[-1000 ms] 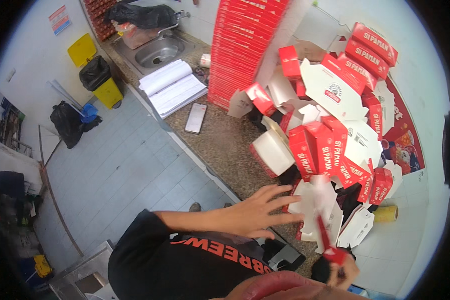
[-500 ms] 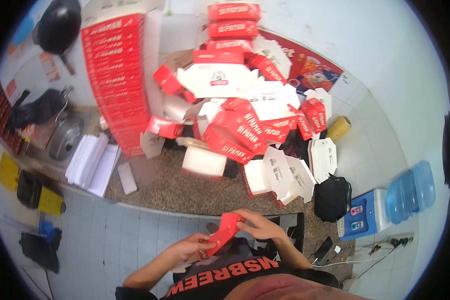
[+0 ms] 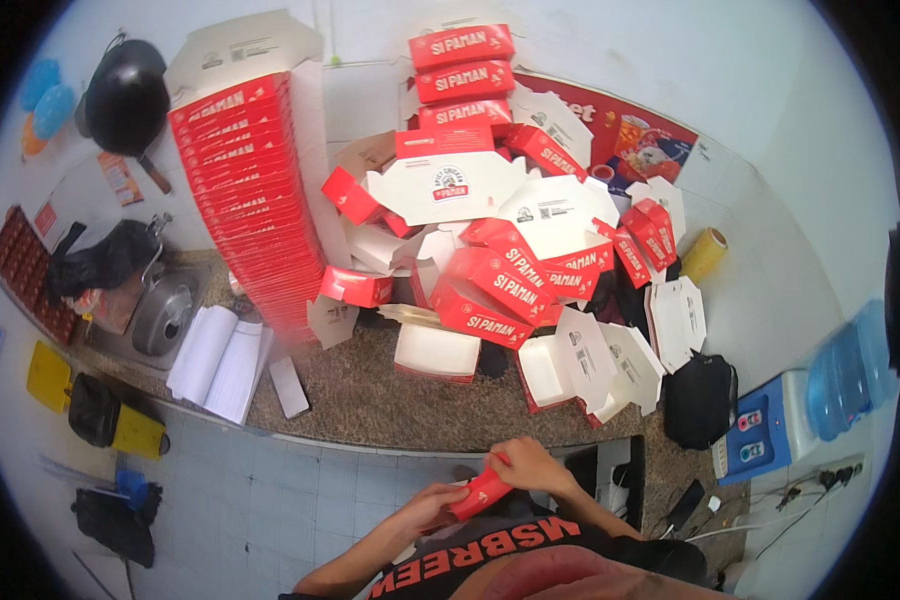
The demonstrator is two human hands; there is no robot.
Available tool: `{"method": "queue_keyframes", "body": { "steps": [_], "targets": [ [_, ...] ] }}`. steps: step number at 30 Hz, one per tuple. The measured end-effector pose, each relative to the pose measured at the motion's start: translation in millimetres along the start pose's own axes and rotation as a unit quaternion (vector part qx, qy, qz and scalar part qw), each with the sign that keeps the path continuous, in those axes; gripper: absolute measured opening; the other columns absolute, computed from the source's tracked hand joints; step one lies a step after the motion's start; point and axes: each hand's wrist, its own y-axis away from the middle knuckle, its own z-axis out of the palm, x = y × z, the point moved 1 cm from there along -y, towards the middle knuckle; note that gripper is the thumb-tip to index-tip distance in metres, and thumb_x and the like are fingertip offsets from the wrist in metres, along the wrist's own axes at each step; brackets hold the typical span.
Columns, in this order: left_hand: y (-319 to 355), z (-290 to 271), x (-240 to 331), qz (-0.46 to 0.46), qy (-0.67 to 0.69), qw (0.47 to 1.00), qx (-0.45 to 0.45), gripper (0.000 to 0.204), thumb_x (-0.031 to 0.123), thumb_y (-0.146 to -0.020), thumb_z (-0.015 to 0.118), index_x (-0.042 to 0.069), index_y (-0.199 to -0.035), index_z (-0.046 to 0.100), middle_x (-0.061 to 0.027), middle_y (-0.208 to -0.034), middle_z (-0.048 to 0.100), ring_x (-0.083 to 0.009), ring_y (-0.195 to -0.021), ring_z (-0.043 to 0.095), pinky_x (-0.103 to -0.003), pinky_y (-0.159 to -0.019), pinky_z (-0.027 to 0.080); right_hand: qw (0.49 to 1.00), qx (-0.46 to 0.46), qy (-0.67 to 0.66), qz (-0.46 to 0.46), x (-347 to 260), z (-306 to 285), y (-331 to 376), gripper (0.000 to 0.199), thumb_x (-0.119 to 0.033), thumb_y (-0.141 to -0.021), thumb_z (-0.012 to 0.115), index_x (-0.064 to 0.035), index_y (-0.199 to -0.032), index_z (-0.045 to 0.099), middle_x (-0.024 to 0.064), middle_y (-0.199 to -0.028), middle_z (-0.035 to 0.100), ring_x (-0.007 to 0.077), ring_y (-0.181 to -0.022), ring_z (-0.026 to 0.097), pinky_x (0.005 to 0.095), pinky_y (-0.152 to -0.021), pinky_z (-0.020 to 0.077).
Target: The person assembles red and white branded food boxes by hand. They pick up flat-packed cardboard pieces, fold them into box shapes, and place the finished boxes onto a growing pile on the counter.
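A small red cardboard food box [image 3: 484, 491] is held in front of my body, just short of the counter's front edge. My left hand [image 3: 436, 504] grips its near left end, and my right hand [image 3: 528, 466] is closed on its far right end. The box lies at a slant between them; its underside and inner part are hidden, so I cannot tell how far it is folded. Loose red-and-white boxes [image 3: 490, 290] lie heaped on the counter beyond my hands, several with their lids up. One open box [image 3: 436, 350] shows its white inside.
A tall leaning stack of nested red boxes [image 3: 245, 190] stands on the granite counter [image 3: 370, 400]. Left of it are an open notebook [image 3: 220, 362], a phone [image 3: 289, 387] and a sink [image 3: 165, 315]. At right sit a black bag [image 3: 700, 400] and a water dispenser [image 3: 765, 425].
The view has shifted, so the counter appears farther left and up less. Both hands have drawn closer together on the red box, and less of it shows between them.
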Motion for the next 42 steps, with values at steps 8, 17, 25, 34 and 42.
{"method": "queue_keyframes", "body": {
  "steps": [8, 17, 25, 34, 42],
  "targets": [
    [8, 15, 10, 0.023, -0.069, 0.997, 0.031, 0.038, 0.024, -0.108, 0.056, -0.005, -0.131, 0.063, -0.013, -0.12, 0.069, -0.019, -0.107, 0.069, -0.035, -0.096, 0.056, 0.988, -0.071, -0.082, -0.112, 11, 6, -14, 0.03, -0.028, -0.097, 0.059, -0.0019, -0.088, 0.072, 0.0239, -0.083, 0.069, 0.0439, -0.081, 0.067, 0.0509, -0.075, 0.0522],
    [79, 20, 63, 0.417, -0.572, 0.579, 0.405, 0.027, 0.025, -0.098, 0.068, 0.001, -0.109, 0.068, -0.0109, -0.094, 0.069, -0.0199, -0.087, 0.066, -0.039, -0.08, 0.053, 0.988, 0.002, -0.118, -0.103, -16, 7, -35, 0.033, -0.027, -0.098, 0.064, 0.0005, -0.08, 0.065, 0.0213, -0.07, 0.062, 0.036, -0.068, 0.064, 0.0451, -0.065, 0.0483],
    [99, 23, 20, 0.316, -0.217, 0.841, 0.382, 0.055, 0.025, -0.102, 0.064, 0.0, -0.146, 0.043, -0.021, -0.135, 0.054, -0.0294, -0.119, 0.059, -0.035, -0.075, 0.058, 0.945, 0.075, -0.301, -0.1, -70, 42, -42, 0.024, -0.02, -0.105, 0.059, 0.0023, -0.102, 0.066, 0.0086, -0.081, 0.063, 0.0112, -0.078, 0.056, 0.0335, -0.071, 0.0489],
    [49, -6, -32, 0.544, -0.093, 0.603, 0.575, 0.066, 0.024, -0.107, 0.054, -0.007, -0.156, 0.023, -0.0277, -0.153, 0.039, -0.0358, -0.134, 0.05, -0.046, -0.101, 0.049, 0.899, -0.283, -0.306, -0.137, -100, 83, -52, 0.041, -0.032, -0.106, 0.057, 0.0001, -0.132, 0.062, 0.0139, -0.12, 0.068, 0.0226, -0.114, 0.063, 0.0372, -0.099, 0.0474],
    [103, -21, -23, 0.462, -0.494, 0.481, 0.558, 0.065, 0.003, -0.085, 0.073, -0.002, -0.145, 0.046, -0.0246, -0.151, 0.049, -0.0488, -0.14, 0.045, -0.05, -0.11, 0.045, 0.727, -0.168, -0.666, 0.018, -89, 96, -60, 0.047, -0.019, -0.093, 0.078, -0.0046, -0.133, 0.058, 0.0053, -0.128, 0.06, 0.0177, -0.12, 0.058, 0.0339, -0.099, 0.0499]
  ]
}}
